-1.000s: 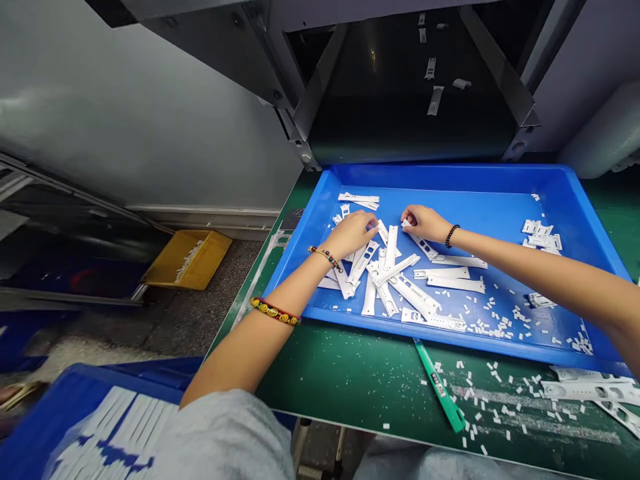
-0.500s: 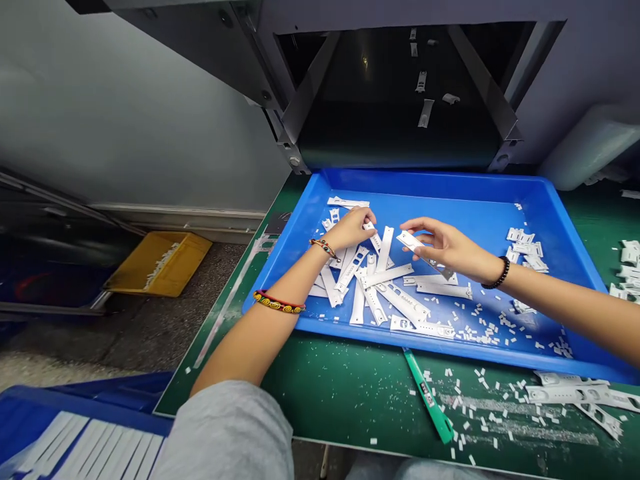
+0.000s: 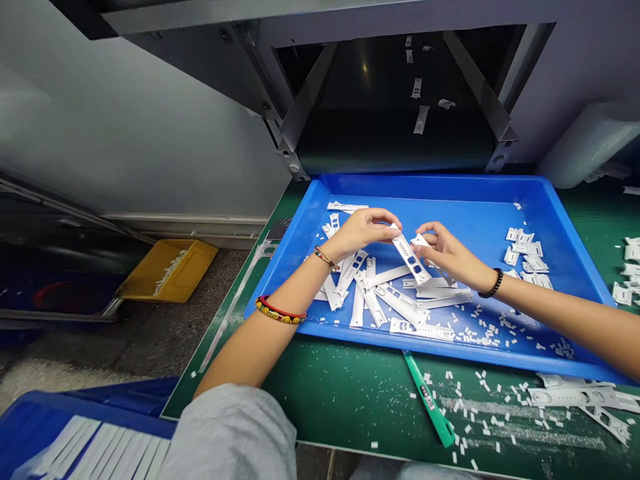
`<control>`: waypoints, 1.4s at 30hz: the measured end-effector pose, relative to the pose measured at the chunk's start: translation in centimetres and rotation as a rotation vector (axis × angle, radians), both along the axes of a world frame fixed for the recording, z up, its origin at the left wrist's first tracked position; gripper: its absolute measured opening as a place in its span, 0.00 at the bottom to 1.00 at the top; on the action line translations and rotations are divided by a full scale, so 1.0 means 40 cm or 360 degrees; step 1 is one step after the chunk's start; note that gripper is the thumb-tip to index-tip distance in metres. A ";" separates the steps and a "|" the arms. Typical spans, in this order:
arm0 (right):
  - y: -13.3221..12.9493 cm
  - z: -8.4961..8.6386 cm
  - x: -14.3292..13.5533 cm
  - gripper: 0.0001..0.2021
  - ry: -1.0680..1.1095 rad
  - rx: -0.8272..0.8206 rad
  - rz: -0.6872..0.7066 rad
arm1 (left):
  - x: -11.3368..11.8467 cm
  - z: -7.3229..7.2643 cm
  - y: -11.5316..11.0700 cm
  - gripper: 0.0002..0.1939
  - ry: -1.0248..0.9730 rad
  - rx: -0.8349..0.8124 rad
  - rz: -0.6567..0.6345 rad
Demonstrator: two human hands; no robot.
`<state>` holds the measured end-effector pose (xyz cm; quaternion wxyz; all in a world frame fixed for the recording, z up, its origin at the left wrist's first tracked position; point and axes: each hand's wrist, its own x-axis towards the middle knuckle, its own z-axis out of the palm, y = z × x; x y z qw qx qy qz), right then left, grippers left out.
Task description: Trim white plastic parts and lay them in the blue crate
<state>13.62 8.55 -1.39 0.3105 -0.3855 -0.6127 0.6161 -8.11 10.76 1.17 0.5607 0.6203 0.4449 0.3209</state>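
My left hand (image 3: 373,230) pinches the upper end of a long white plastic piece (image 3: 411,257) with oval holes, held tilted over the blue tray (image 3: 465,187). Just right of it, my right hand (image 3: 443,252) is closed on another white piece (image 3: 419,240), mostly hidden behind the fingers. Below both hands lies a loose pile of long white pieces (image 3: 400,303) in the tray's left half. Small white clips (image 3: 533,248) are heaped at the tray's right side, and tiny white chips (image 3: 493,328) are scattered near its front.
A dark conveyor (image 3: 390,127) carrying a few white parts ends behind the tray. On the green table (image 3: 350,393) lie a green cutter (image 3: 429,400), chips and more white pieces (image 3: 575,397). A yellow bin (image 3: 170,270) stands on the floor; a blue crate (image 3: 120,417) is at lower left.
My left hand has lifted a long white piece from the pile and moved right, towards my right hand. The camera view has shifted slightly.
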 end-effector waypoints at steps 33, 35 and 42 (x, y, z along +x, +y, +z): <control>0.070 0.002 0.052 0.07 0.0077 -0.0213 -0.0321 | -0.032 -0.102 0.086 0.04 0.0898 0.0208 0.0120; 0.079 -0.008 0.049 0.10 0.0116 -0.0203 -0.0359 | -0.010 -0.088 0.070 0.06 0.0680 0.0147 0.0055; 0.068 -0.020 0.022 0.28 0.0191 -0.0193 -0.0274 | 0.041 -0.067 0.024 0.17 0.0264 -0.0061 -0.0211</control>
